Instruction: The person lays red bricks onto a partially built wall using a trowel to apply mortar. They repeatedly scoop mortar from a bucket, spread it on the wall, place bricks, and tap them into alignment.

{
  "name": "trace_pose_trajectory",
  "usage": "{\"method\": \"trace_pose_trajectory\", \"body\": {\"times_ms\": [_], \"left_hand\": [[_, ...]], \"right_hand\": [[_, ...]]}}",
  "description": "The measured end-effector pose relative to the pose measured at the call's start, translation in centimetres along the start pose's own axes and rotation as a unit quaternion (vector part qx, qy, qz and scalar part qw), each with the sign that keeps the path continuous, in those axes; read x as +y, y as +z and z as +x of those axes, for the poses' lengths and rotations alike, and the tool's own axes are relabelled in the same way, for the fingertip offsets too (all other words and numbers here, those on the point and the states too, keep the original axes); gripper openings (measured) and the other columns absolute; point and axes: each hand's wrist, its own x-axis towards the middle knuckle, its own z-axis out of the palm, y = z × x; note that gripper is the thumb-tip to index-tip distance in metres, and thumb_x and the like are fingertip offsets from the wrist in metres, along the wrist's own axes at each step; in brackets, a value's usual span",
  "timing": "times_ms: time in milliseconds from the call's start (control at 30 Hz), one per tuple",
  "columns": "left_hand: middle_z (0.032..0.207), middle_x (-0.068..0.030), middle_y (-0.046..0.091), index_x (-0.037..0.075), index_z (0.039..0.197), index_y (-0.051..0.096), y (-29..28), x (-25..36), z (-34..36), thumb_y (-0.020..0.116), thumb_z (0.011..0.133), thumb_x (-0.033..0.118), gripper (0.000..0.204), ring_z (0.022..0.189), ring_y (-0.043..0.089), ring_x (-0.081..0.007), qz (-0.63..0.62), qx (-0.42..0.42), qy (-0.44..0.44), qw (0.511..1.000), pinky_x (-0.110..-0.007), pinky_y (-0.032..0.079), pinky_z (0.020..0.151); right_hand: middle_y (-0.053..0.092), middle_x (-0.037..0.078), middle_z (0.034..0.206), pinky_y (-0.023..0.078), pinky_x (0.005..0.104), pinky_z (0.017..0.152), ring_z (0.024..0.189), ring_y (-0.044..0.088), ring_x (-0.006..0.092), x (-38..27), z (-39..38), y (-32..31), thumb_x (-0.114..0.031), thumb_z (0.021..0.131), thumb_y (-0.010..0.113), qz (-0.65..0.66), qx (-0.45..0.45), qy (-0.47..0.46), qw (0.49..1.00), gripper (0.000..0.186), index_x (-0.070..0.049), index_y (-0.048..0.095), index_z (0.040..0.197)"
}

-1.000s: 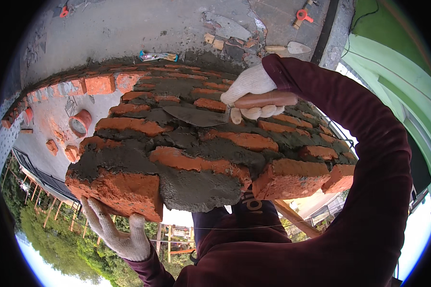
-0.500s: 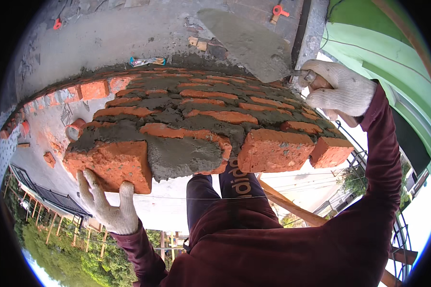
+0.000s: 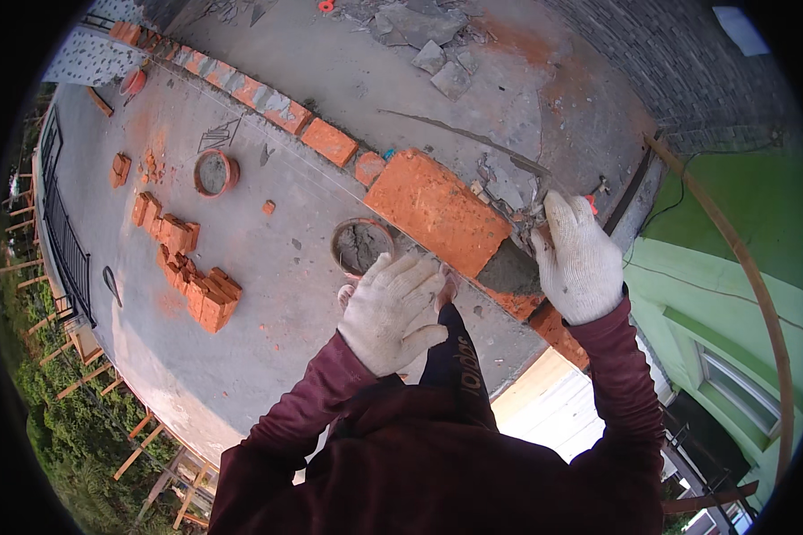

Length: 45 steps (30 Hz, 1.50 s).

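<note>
Stacked bricks (image 3: 211, 303) are seen left of the gloved left hand (image 3: 391, 308), spread open; a mortar bucket (image 3: 363, 221) is set just beyond it; a brick (image 3: 437, 212) is laid ahead, between both hands; the right hand (image 3: 582, 263) is held apart; whether anything is gripped there cannot be told.

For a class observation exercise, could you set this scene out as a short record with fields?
Brick wall: runs diagonally; grey mortar shows beside a large-looking brick
Left hand: white glove, fingers spread, nothing seen in it
Right hand: white glove, near the mortar; grip unclear
Buckets: near bucket and farther bucket, both containing grey material
Floor: piled bricks, left of the near bucket
Right side: green building wall
</note>
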Motion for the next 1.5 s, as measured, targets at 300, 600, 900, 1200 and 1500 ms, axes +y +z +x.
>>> {"method": "trace_pose_trajectory", "body": {"times_ms": [300, 600, 900, 1200, 1500], "left_hand": [[0.115, -0.0147, 0.073, 0.008, 0.116, 0.074, 13.0, -17.7, -24.5, 0.063, 0.088, 0.051, 0.052, 0.108, 0.067, -0.0354, -0.042, -0.318, -0.200, 0.926, -0.047, 0.051, 0.096], [0.118, -0.0195, 0.072, 0.008, 0.123, 0.072, 17.0, -20.8, -39.0, 0.058, 0.093, 0.054, 0.057, 0.115, 0.067, -0.0372, -0.170, -0.291, -0.368, 0.867, -0.045, 0.051, 0.100], [0.133, -0.0242, 0.066, 0.000, 0.141, 0.060, 20.5, -19.2, -41.1, 0.058, 0.096, 0.054, 0.070, 0.129, 0.060, -0.0379, -0.265, -0.186, -0.413, 0.851, -0.042, 0.044, 0.111], [0.166, -0.0342, 0.012, 0.017, 0.162, 0.033, 26.8, -14.7, -41.3, 0.075, 0.080, 0.064, 0.104, 0.151, 0.021, -0.0561, -0.174, -0.191, -0.541, 0.800, -0.054, 0.031, 0.122], [0.160, -0.0172, 0.040, 0.015, 0.141, 0.063, 29.1, -18.7, -44.4, 0.070, 0.085, 0.053, 0.068, 0.152, 0.027, -0.0395, -0.045, -0.288, -0.495, 0.819, -0.058, 0.021, 0.124]], "right_hand": [[0.068, 0.015, 0.099, 0.059, 0.0455, 0.074, 0.091, 0.073, 0.0333, -9.6, 11.2, 4.4, -0.007, 0.085, 0.067, -0.360, -0.178, -0.086, 0.912, 0.022, -0.007, 0.061, 0.106], [0.068, 0.008, 0.090, 0.060, 0.0401, 0.068, 0.086, 0.072, 0.0256, -18.6, 12.5, 0.1, -0.009, 0.089, 0.065, -0.521, -0.223, -0.229, 0.791, 0.023, -0.007, 0.059, 0.111], [0.065, 0.013, 0.098, 0.056, 0.0436, 0.075, 0.092, 0.069, 0.0334, -17.9, -0.4, -10.3, 0.001, 0.080, 0.067, -0.407, -0.111, -0.078, 0.903, 0.060, -0.008, 0.057, 0.139], [0.063, 0.020, 0.079, 0.052, 0.0487, 0.065, 0.073, 0.066, 0.0421, -16.1, -17.9, 12.0, -0.013, 0.086, 0.063, 0.049, -0.314, 0.102, 0.943, 0.022, -0.003, 0.056, 0.105], [0.071, 0.021, 0.116, 0.059, 0.0467, 0.087, 0.106, 0.073, 0.0367, -11.5, -13.0, 54.3, -0.015, 0.092, 0.063, -0.117, -0.427, 0.066, 0.894, 0.034, -0.004, 0.060, 0.124]]}}
